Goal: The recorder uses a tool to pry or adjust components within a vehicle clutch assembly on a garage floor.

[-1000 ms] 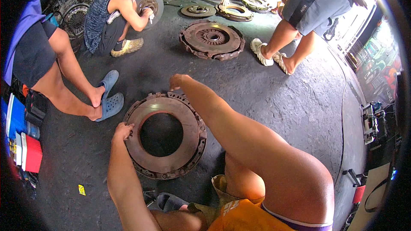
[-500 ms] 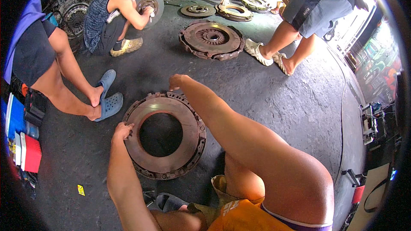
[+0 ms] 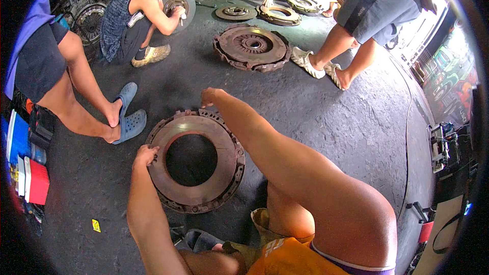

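A large rusty brown clutch pressure plate (image 3: 216, 193), a wide ring around a dark round opening, is in front of my legs. My left hand (image 3: 146, 155) grips its left rim, with fingers over the ring's face. At the far edge, my right hand (image 3: 212, 97) is closed with its fingers bent down at the rim; the fingertips are partly hidden. My right forearm crosses over the ring's upper right side. Bolt holes and small lugs run around the outer rim.
Blue clogs (image 3: 131, 122) of a person stand close on the left. Another pressure plate (image 3: 249, 46) lies farther ahead, beside a person's pale clogs (image 3: 307, 63). A crouching person at far left holds a disc (image 3: 184, 7). A cable (image 3: 409, 122) runs along the right; a yellow card (image 3: 96, 225) lies at lower left.
My hands and the pressure plate stay in place. At the far right, the standing person's hand and shorts have shifted slightly.
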Tool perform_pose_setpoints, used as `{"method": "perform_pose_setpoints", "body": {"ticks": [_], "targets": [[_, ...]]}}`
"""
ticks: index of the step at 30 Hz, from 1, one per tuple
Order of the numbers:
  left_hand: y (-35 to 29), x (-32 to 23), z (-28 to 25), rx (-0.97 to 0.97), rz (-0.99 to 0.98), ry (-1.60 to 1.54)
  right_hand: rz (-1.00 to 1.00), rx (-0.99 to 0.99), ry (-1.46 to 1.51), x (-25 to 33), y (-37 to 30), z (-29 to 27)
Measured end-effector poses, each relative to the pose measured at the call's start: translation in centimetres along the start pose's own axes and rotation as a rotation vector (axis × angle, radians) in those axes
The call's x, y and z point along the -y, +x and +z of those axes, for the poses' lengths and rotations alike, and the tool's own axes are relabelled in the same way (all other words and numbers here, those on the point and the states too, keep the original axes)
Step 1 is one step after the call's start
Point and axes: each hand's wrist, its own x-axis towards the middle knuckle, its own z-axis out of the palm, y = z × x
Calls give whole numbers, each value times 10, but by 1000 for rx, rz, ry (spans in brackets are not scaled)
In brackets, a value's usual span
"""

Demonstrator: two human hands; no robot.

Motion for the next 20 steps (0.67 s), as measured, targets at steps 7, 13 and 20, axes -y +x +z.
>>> {"method": "perform_pose_setpoints", "body": {"ticks": [7, 13, 20], "targets": [[-16, -10, -5, 9, -17, -13, -51, -52, 32, -4, -5, 1], [-42, -33, -14, 19, -43, 145, 14, -74, 79, -9, 10, 4], [-20, -14, -13, 87, -67, 59, -5, -69, -9, -9, 20, 8]]}}
